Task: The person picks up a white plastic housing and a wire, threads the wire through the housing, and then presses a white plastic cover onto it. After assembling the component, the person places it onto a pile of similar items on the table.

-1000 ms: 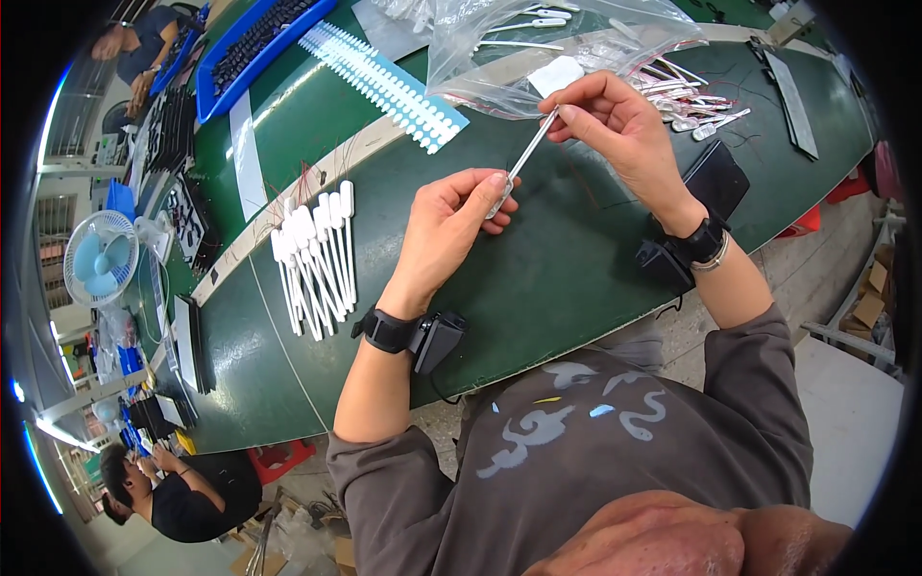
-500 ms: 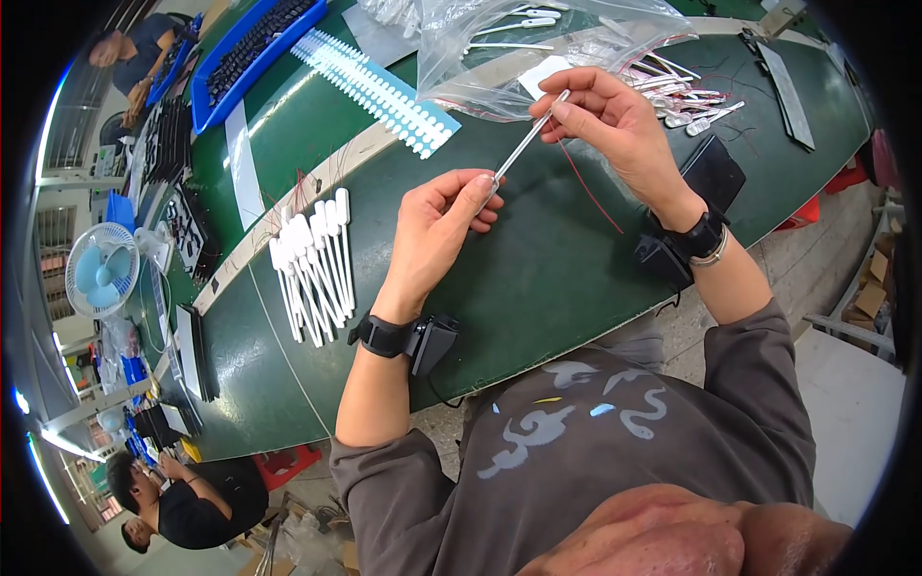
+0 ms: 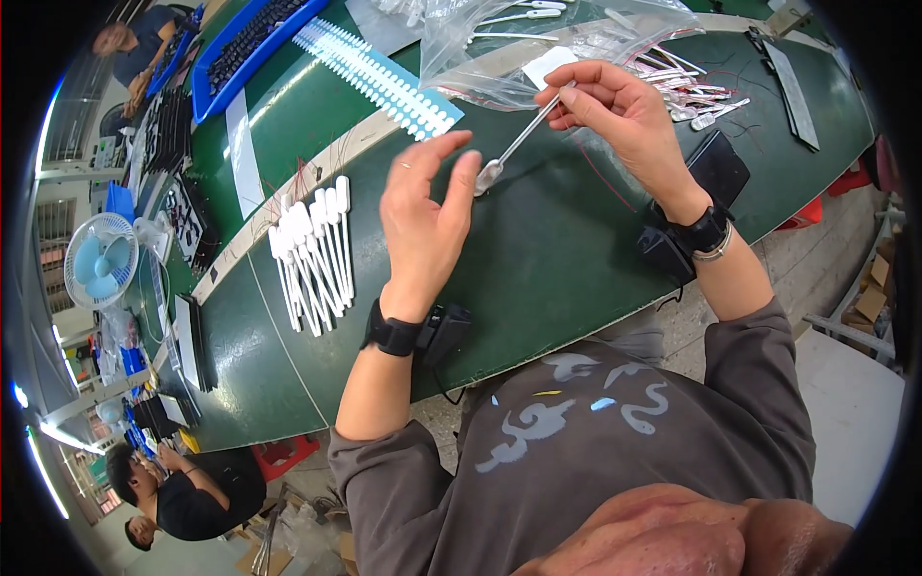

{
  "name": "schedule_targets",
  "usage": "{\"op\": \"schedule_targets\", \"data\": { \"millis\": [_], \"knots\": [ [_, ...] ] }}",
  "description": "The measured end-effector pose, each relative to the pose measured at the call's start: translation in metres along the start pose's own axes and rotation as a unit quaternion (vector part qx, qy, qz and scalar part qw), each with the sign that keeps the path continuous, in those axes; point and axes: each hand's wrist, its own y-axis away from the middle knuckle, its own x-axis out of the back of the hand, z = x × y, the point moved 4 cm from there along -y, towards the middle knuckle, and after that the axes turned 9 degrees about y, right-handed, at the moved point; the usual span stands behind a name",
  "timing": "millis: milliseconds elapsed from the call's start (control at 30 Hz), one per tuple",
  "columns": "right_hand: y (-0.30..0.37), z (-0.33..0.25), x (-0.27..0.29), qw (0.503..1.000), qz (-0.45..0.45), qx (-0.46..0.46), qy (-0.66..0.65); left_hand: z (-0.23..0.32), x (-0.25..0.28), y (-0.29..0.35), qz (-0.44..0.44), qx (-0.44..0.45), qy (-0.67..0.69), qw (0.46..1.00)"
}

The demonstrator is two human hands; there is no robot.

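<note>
Wand (image 3: 509,151) over green worktop (image 3: 547,278), fan (image 3: 100,261) leftward

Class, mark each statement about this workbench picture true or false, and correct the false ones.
1. The right hand grips a thin piece by the end away from its paddle. True.
2. The left hand is closed in a fist. False: its thumb and fingers are spread apart.
3. White paddle-ended sticks lie left of the left hand. True.
4. The tray of dark parts is red. False: it is blue.
</note>
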Motion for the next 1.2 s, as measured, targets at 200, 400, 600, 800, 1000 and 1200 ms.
{"op": "schedule_targets", "data": {
  "millis": [200, 400, 600, 800, 1000, 1200],
  "knots": [
    [0.000, -0.002, -0.006, 0.999, 0.030, 0.022, 0.026, 0.026, -0.054, 0.020, -0.077, 0.259, 0.320, 0.908],
    [0.002, -0.003, -0.006, 0.998, 0.039, 0.031, 0.039, 0.022, -0.073, 0.025, -0.064, 0.330, 0.569, 0.750],
    [0.001, -0.006, -0.003, 0.997, 0.052, 0.032, 0.041, -0.006, -0.022, 0.033, -0.007, 0.264, 0.441, 0.858],
    [0.003, 0.001, -0.006, 0.999, 0.036, 0.018, 0.037, 0.008, 0.010, 0.026, 0.103, -0.012, -0.078, 0.992],
    [0.002, 0.004, -0.002, 0.998, 0.046, -0.030, 0.007, -0.001, 0.013, 0.025, 0.104, -0.043, -0.073, 0.991],
    [0.000, 0.007, 0.002, 0.998, 0.048, -0.048, -0.005, 0.001, 0.012, 0.023, 0.087, -0.107, -0.135, 0.981]
  ]
}}
